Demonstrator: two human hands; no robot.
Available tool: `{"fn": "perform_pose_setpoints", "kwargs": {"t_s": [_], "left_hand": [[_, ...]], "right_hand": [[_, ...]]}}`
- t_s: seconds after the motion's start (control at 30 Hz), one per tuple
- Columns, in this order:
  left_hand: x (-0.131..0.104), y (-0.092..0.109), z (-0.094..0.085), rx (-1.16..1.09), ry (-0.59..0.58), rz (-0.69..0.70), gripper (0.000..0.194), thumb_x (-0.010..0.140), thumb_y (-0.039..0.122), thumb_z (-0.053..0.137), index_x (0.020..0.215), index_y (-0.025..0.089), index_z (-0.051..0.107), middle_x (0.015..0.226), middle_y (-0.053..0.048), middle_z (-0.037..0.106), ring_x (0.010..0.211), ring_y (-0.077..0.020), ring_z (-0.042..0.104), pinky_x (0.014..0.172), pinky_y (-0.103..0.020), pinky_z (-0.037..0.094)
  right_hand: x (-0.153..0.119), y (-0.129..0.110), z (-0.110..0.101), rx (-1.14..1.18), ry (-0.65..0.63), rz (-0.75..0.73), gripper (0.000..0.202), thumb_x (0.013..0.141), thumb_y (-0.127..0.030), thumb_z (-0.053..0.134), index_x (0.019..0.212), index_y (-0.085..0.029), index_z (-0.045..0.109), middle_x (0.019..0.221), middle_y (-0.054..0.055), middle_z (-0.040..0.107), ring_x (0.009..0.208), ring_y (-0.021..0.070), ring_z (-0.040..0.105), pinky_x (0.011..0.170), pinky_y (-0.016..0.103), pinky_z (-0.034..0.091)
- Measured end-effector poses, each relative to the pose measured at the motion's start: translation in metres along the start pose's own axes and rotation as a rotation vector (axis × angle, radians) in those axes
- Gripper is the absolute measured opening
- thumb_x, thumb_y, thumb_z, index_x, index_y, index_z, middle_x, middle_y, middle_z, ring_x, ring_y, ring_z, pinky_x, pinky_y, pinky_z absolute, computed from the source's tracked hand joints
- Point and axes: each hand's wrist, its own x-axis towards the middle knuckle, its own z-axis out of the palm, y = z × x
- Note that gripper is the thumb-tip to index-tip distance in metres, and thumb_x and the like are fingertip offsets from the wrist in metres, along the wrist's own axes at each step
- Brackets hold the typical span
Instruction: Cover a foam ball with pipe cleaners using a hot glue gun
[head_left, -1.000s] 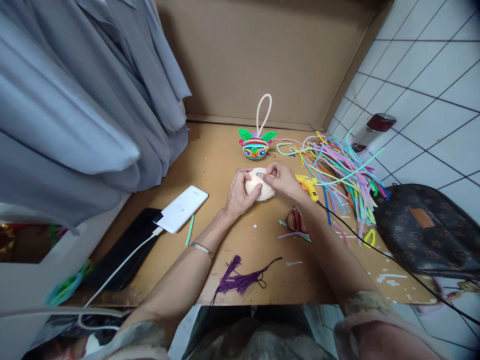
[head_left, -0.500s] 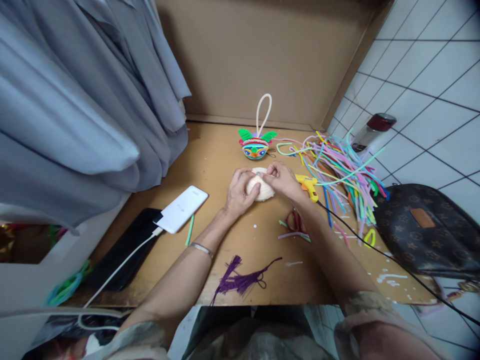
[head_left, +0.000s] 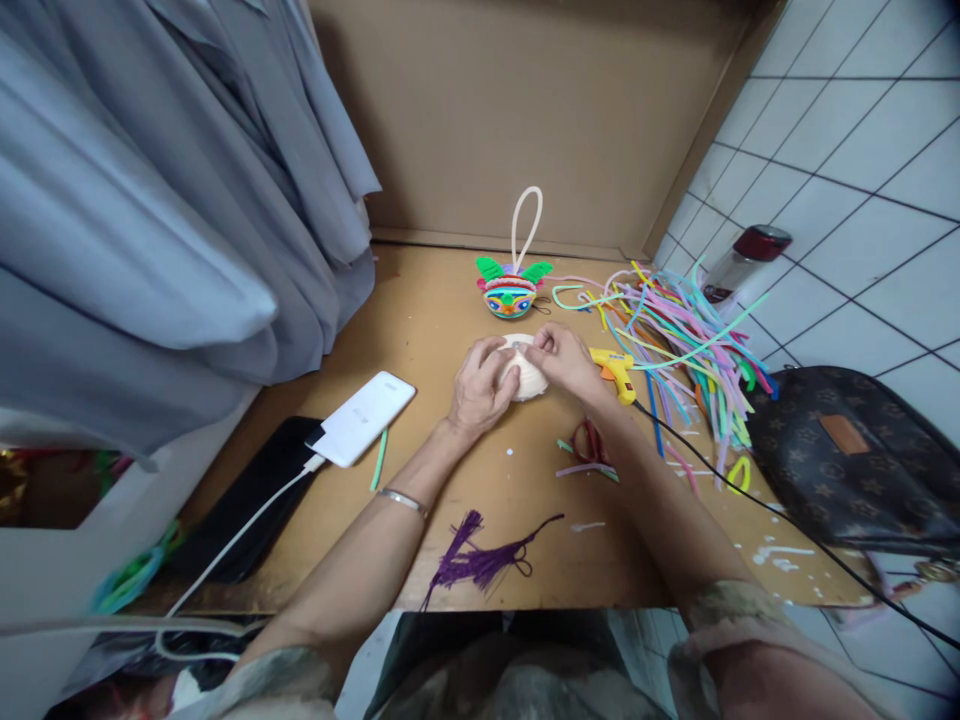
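A round cream-coloured piece [head_left: 531, 380] rests near the middle of the wooden table [head_left: 420, 330]. My left hand [head_left: 478, 386] wraps round its left side, thumb on the near face. At its upper right, my right hand [head_left: 564, 358] has thumb and forefinger pinched together on the top; what they hold, if anything, is too small to tell. Behind the piece sits a colourful animal-face ornament [head_left: 510, 295] with green ears and a white loop. Close to my right hand lies a yellow glue gun [head_left: 616, 374].
Many coloured fuzzy stems [head_left: 682, 340] lie at the right, beside a brown bag [head_left: 855, 450] and a bottle [head_left: 742, 262]. Red scissors [head_left: 588, 441] are near my right forearm. Purple tassels [head_left: 480, 566] lie in front; a white phone [head_left: 361, 418] is left.
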Motion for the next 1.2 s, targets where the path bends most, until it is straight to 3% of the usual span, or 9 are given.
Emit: {"fn": "perform_pose_setpoints", "kwargs": {"t_s": [0.23, 0.43, 0.73, 1.2], "left_hand": [[-0.002, -0.006, 0.003, -0.024, -0.011, -0.031, 0.05, 0.093, 0.06, 0.067, 0.121, 0.019, 0.06, 0.132, -0.018, 0.063, 0.123, -0.0296, 0.066, 0.106, -0.048, 0.057], [-0.004, -0.007, 0.002, -0.012, -0.033, -0.06, 0.053, 0.088, 0.059, 0.073, 0.123, 0.021, 0.057, 0.133, -0.017, 0.062, 0.125, -0.03, 0.065, 0.107, -0.049, 0.056], [-0.007, -0.007, 0.005, -0.037, -0.005, -0.072, 0.05, 0.085, 0.047, 0.075, 0.122, 0.021, 0.054, 0.136, -0.016, 0.061, 0.127, -0.031, 0.063, 0.108, -0.05, 0.055], [-0.006, -0.001, 0.003, 0.0, -0.067, -0.036, 0.048, 0.087, 0.048, 0.073, 0.122, 0.02, 0.056, 0.137, -0.017, 0.059, 0.129, -0.0306, 0.062, 0.108, -0.05, 0.056]], "right_hand": [[0.001, 0.002, 0.001, 0.07, -0.075, 0.012, 0.016, 0.08, -0.03, 0.061, 0.07, -0.025, 0.049, 0.063, -0.005, 0.051, 0.065, 0.0158, 0.051, 0.063, 0.028, 0.036], [-0.004, -0.003, 0.0, 0.073, -0.099, 0.013, 0.013, 0.082, -0.025, 0.06, 0.072, -0.025, 0.051, 0.063, -0.005, 0.053, 0.064, 0.0156, 0.053, 0.065, 0.028, 0.039], [-0.009, -0.011, -0.004, -0.034, -0.09, -0.104, 0.008, 0.08, -0.022, 0.063, 0.077, -0.023, 0.055, 0.069, -0.003, 0.06, 0.064, 0.0144, 0.052, 0.065, 0.028, 0.038], [-0.011, -0.014, -0.004, -0.184, -0.058, -0.187, 0.008, 0.081, -0.021, 0.065, 0.073, -0.02, 0.065, 0.073, 0.001, 0.069, 0.067, 0.016, 0.055, 0.068, 0.03, 0.037]]}}
